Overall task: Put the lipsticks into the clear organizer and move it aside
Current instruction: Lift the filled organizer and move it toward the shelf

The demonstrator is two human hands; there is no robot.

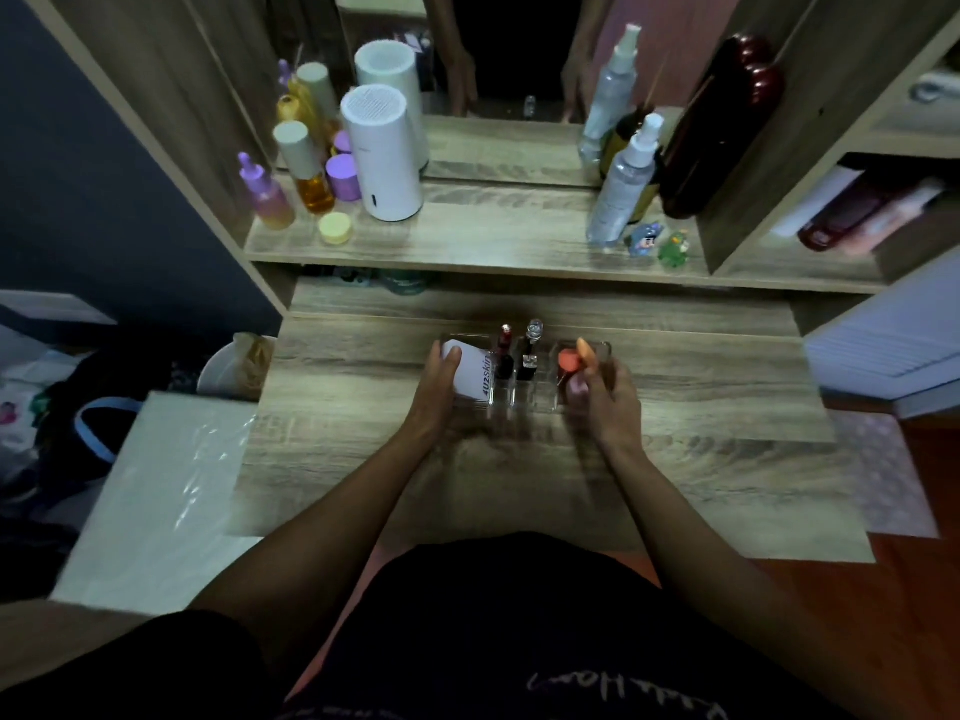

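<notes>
The clear organizer [540, 400] stands on the wooden desk [701, 459], in the middle of the view. A red lipstick [504, 350] and a dark lipstick with a clear cap [530, 350] stand upright in its middle slots. A white box [472, 374] fills its left compartment, and orange and pink sponges [570, 363] sit in the right one. My left hand [439, 392] grips the organizer's left end, thumb over the white box. My right hand [605, 397] grips its right end.
On the raised shelf behind stand a white cylinder [382, 155], purple and amber bottles [306, 174] at left, spray bottles [623, 184] and small figurines [660, 244] at right. A mirror backs the shelf. A white board [156, 491] lies left of the desk.
</notes>
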